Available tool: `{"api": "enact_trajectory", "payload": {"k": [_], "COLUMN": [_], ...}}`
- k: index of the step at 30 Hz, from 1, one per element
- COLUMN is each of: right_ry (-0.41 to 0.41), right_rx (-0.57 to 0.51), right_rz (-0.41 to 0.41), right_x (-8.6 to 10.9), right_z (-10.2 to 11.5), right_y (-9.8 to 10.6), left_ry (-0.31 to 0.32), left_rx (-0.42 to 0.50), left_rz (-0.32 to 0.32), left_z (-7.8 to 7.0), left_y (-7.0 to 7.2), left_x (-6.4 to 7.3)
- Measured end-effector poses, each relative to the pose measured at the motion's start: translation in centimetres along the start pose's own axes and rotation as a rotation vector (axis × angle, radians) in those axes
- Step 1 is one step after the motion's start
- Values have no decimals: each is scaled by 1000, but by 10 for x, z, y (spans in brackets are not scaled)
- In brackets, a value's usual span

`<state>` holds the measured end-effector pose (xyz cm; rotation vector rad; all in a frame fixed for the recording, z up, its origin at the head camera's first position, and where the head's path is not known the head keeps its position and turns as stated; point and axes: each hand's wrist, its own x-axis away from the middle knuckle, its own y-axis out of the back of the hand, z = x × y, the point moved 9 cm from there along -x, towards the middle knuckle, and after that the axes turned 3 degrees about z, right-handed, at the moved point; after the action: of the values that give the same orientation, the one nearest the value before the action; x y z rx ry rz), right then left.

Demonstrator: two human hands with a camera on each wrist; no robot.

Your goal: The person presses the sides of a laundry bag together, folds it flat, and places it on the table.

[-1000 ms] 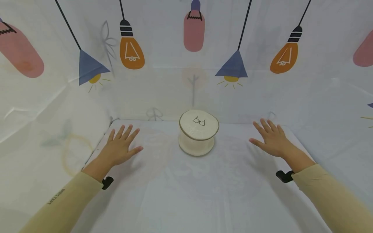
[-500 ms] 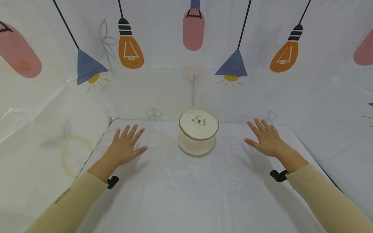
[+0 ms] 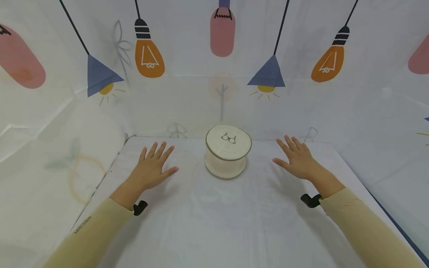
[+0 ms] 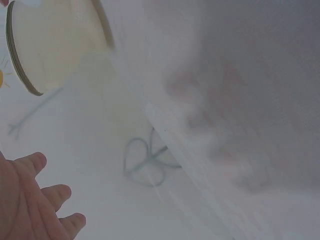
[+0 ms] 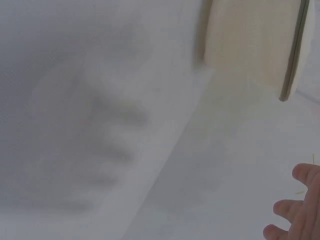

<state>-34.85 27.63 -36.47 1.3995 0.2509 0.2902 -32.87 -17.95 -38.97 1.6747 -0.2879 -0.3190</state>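
A cream, spool-shaped object stands at the back middle of the white table. Its round, finely textured top has brown edging and a small drawing of eyeglasses. My left hand hovers to its left, fingers spread and thumb pointing inward. On the other side, my right hand is held the same way, apart from the object. Both cast shadows on the table. In the left wrist view, the object fills the upper left corner, above the left fingertips. The right wrist view has the object at the top right.
A white sheet printed with lamps and light bulbs hangs behind the table and around its sides. The table's far edge runs just behind the object. A black band piece sticks out at the left cuff, another at the right.
Both hands have moved inward, the left one to the right and the right one to the left, closer to the cream object. Their fingers stay spread. The object has not moved.
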Motion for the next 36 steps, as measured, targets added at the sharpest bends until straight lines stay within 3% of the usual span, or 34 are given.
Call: {"api": "enact_trajectory", "payload": {"k": [11, 20, 27, 36], "right_ry": [48, 86, 85, 94], "right_rx": [-42, -104, -175, -292], "right_rz": [-44, -97, -136, -158], "right_x": [-9, -17, -27, -40], "right_z": [25, 39, 46, 58], "right_y": [7, 4, -3, -14], "left_ry": [-25, -44, -80, -124], "left_rx": [49, 88, 150, 270], "left_rz": [-39, -43, -112, -157], "left_z": [-26, -44, -54, -70], "left_y": [4, 0, -6, -11], "left_x": [-18, -32, -45, -62]}}
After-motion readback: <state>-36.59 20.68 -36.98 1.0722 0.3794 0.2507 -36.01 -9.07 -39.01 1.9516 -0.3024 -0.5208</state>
